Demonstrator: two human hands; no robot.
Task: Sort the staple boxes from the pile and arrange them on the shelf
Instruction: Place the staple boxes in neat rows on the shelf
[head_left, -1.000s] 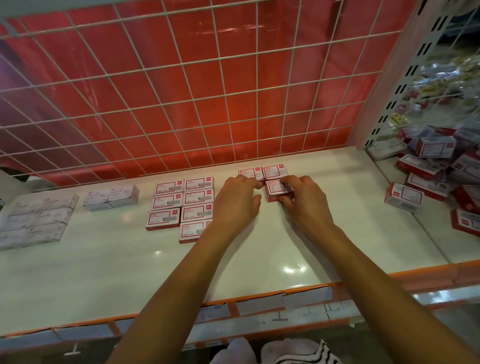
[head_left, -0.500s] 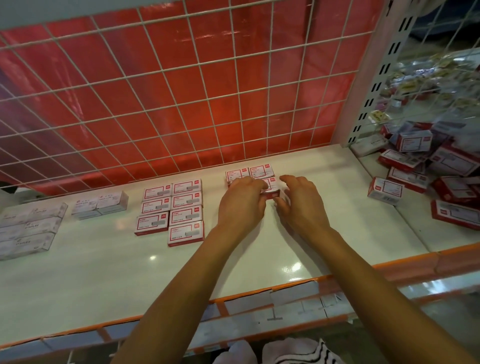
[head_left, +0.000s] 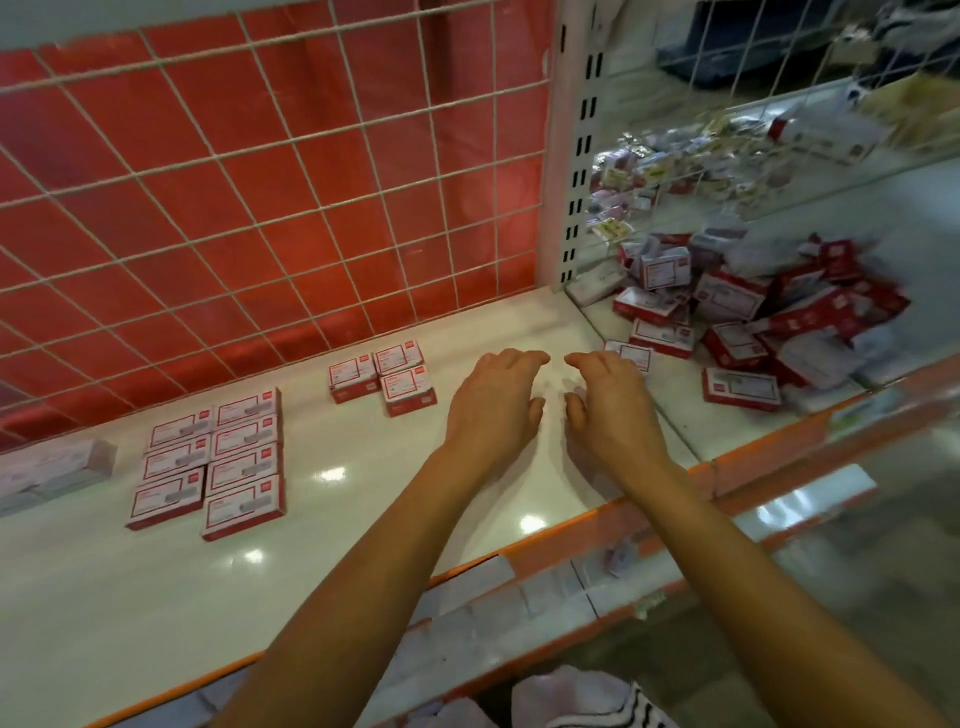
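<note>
On the white shelf, toward its left, a tidy block of eight red-and-white staple boxes, two across and four deep, packed close. Further right and nearer the wire grid, a second group of three boxes: two side by side at the back, one in front of the right-hand one, an open slot to its left. Between that group and the pile, both hands low over bare shelf: left hand and right hand side by side, palms down, fingers loosely curved, grasping nothing. Just beyond the right fingertips, one loose box lying flat at the near edge of the pile, past the seam between the two shelf boards. Beyond the slotted upright, many boxes heaped every which way, red ones mixed with paler ones and small packets too blurred to name. At far left, a few pale boxes in a stack of their own. Looks early in the job: eleven red boxes laid out, the second group barely begun, most of the pile untouched. Probably calls next for a reach right to the nearest loose box, then a place in the open slot beside the front box of the three.
</note>
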